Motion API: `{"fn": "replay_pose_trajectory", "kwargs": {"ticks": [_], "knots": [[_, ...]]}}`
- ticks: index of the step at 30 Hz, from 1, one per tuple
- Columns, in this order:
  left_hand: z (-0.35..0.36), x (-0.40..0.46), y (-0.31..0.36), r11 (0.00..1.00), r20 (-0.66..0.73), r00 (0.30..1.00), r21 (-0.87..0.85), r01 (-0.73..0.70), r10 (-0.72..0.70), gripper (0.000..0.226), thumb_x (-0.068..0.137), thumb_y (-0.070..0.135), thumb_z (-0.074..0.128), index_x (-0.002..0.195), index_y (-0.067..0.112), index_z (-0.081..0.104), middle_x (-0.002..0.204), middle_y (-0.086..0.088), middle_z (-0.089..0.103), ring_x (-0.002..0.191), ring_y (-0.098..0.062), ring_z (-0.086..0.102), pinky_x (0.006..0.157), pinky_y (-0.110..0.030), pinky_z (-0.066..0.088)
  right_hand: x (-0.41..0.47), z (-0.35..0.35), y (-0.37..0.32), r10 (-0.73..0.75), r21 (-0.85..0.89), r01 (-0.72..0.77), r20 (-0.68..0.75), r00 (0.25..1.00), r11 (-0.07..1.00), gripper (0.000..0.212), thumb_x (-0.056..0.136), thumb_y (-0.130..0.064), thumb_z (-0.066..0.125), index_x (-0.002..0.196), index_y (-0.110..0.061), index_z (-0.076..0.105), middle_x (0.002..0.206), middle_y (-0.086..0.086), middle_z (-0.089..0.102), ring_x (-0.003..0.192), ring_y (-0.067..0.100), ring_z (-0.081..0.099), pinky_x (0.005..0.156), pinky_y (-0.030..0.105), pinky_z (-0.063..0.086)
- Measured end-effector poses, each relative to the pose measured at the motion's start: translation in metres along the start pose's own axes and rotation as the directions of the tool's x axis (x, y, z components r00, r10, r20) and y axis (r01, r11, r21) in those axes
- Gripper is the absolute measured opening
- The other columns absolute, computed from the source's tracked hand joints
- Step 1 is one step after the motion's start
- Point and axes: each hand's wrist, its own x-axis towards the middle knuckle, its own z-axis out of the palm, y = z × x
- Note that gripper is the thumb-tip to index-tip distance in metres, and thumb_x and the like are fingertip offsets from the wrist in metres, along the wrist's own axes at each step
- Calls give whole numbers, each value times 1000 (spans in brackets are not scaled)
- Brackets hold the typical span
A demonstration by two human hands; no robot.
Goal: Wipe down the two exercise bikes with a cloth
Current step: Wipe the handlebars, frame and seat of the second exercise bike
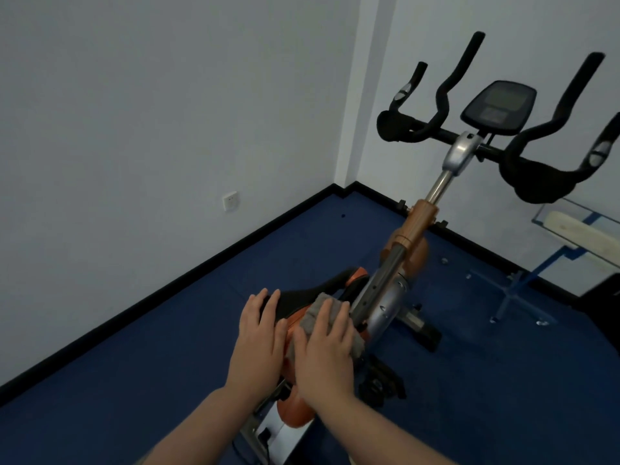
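Exercise bike, orange and silver with black handlebars [402, 256], stands right in front of you on the dark blue carpet floor [151, 380], near the corner of the pale white walls [134, 112]. You're looking down over its black and orange saddle [302, 297], with the silver post rising away to the black oval display console [498, 107] between the curved grips. Off to your right, a clear glass-topped table on a blue frame [570, 229] sits against the wall. Now your hands: your left hand [260, 340] lies flat on the saddle, fingers straight and slightly spread, holding nothing. Your right hand [325, 350] presses down with spread fingers on the crumpled grey cloth [313, 312], which is bunched on the saddle just beside the seat post. The two hands sit side by side, almost touching. Small white wall socket [230, 201] low on the left wall.
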Motion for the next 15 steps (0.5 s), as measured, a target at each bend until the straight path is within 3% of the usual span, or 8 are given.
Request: {"fn": "replay_pose_trajectory", "kwargs": {"ticks": [5, 11, 15], "knots": [[6, 1, 15, 986, -68, 987, -89, 140, -146, 48, 104, 28, 34, 151, 26, 27, 160, 9, 14, 147, -6, 0, 112, -23, 6, 45, -29, -7, 179, 204, -182, 34, 983, 962, 77, 103, -43, 30, 150, -11, -22, 158, 22, -20, 148, 34, 11, 116, 39, 26], [26, 18, 44, 899, -312, 847, -236, 370, -431, 36, 98, 17, 44, 131, 26, 53, 144, 7, 42, 139, -14, 24, 100, -28, 24, 34, -7, 7, 84, 189, -91, 47, 995, 978, 80, 100, -52, 27, 150, -16, -25, 158, 17, -21, 147, 31, 13, 114, 34, 20], [31, 19, 45, 903, -360, 828, -180, 390, -430, 30, 98, 24, 44, 126, 29, 56, 140, 11, 46, 135, -13, 28, 98, -28, 28, 91, -28, 17, 164, 319, -156, 1, 986, 935, 77, 101, -46, 31, 152, -14, -17, 160, 18, -12, 144, 35, 21, 113, 39, 27]]}}
